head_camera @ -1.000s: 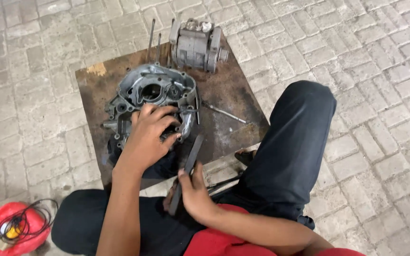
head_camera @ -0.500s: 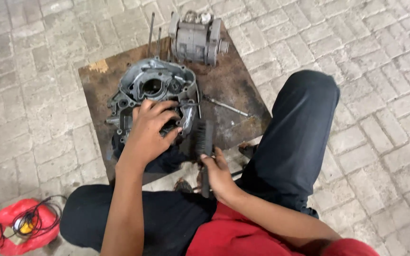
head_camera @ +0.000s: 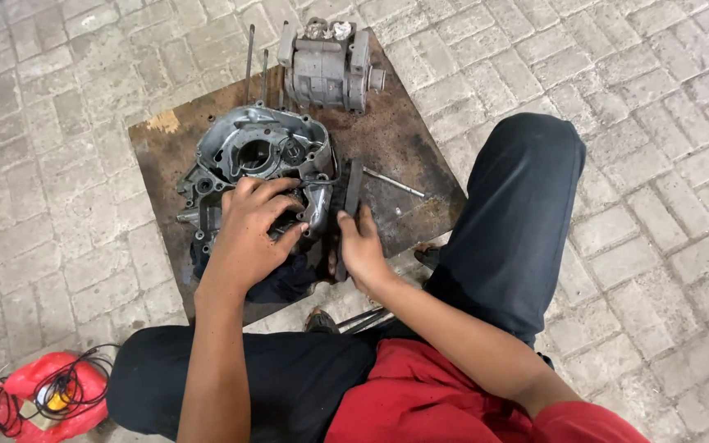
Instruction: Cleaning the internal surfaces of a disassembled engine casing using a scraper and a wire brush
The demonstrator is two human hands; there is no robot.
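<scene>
A grey metal engine crankcase half (head_camera: pixel 248 156) lies on a rusty square metal plate (head_camera: pixel 408 148) on the paved ground. My left hand (head_camera: pixel 248 234) rests on the case's near edge, fingers spread over it. My right hand (head_camera: pixel 361 246) grips a dark flat file-like tool (head_camera: pixel 351 197), which stands upright beside the case's right edge. A dark cloth (head_camera: pixel 289 283) lies under the case by my left wrist.
A grey engine cylinder block (head_camera: pixel 326 66) stands at the plate's far edge, with two thin rods (head_camera: pixel 249 57) to its left. A loose metal rod (head_camera: pixel 394 182) lies right of the tool. A red object with coiled black cable (head_camera: pixel 47 394) sits at lower left. My legs flank the plate.
My right hand has lifted the dark tool from near my lap and moved it forward to the case's right edge. My left hand has stayed on the case.
</scene>
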